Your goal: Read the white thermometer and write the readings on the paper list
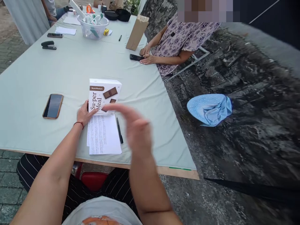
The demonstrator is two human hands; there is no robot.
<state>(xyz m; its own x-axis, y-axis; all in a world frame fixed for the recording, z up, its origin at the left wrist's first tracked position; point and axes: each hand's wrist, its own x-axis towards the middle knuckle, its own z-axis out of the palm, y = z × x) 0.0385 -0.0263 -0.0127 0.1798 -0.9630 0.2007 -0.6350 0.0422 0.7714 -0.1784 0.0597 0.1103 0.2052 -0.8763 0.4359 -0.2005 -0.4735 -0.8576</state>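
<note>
A white box point(106, 90) printed with "NutriMotion", "Su-per Meal" and brown chocolate pieces stands on the table, at the far end of some printed sheets point(105, 137). My left hand point(84, 113) grips its lower left side, thumb across the front. My right hand point(138, 128) is raised in front of the box's lower right, blurred by motion. Its index finger stretches left toward the printed front; whether it touches I cannot tell. No object shows in that hand, and its other fingers are hard to make out. A black pen point(119, 130) lies beside the sheets.
A phone point(52, 106) lies left; a stapler point(48, 45) and another phone point(55, 35) are farther back. Beyond stand a clear basin point(93, 31) with bottles and a cardboard box point(137, 32). Someone's hands point(146, 54) rest at the right edge by a dark object. A blue cap point(209, 109) lies off the table.
</note>
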